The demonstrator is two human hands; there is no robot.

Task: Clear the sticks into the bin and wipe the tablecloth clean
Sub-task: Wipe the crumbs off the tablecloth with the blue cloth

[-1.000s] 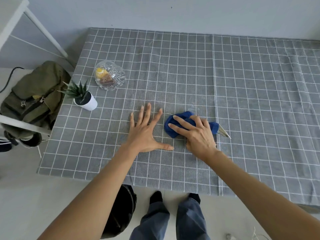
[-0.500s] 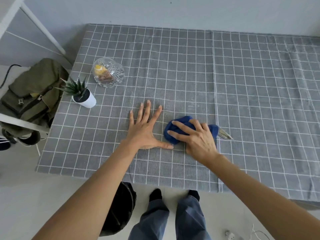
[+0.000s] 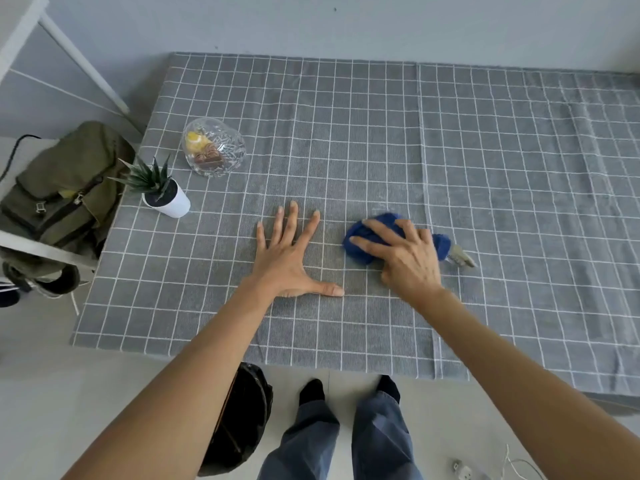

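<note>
A: Right hand (image 3: 410, 263) first. Fingers (image 3: 372, 244) spread and laid over a blue cloth (image 3: 362, 245), pressing it flat to the tablecloth (image 3: 381, 133), not pinching.

B: Agreed. Bunched up under the palm, a pale tag or corner poking out past the little-finger side. Soft stuff, by the look; light, likely to slide easily on the weave and to roll up unless pressed from above.

A: Best held as now, then: flat palm on the thickest part of the wad, or gathered at the middle for lifting. And the left hand (image 3: 289, 261)?

B: Fingers (image 3: 293, 220) straight and splayed wide, thumb out toward the cloth, palm down on bare tablecloth just beside the wad. Holding nothing. Probably pinning the fabric so it does not ruck while wiping.

A: Sticks?

B: None visible anywhere near either hand, nor farther out. Judged already cleared, though not certain. A dark bin (image 3: 242, 420) below the wrists, on the floor at the table's near edge.

A: Farther from the fingers?

B: Beyond the left fingertips, a small plant (image 3: 162, 194) in a white pot and a glass bowl (image 3: 213, 147) with snacks inside. Fragile, worth wiping around. Off the table's left edge, a green bag (image 3: 65, 192) on a chair.
</note>
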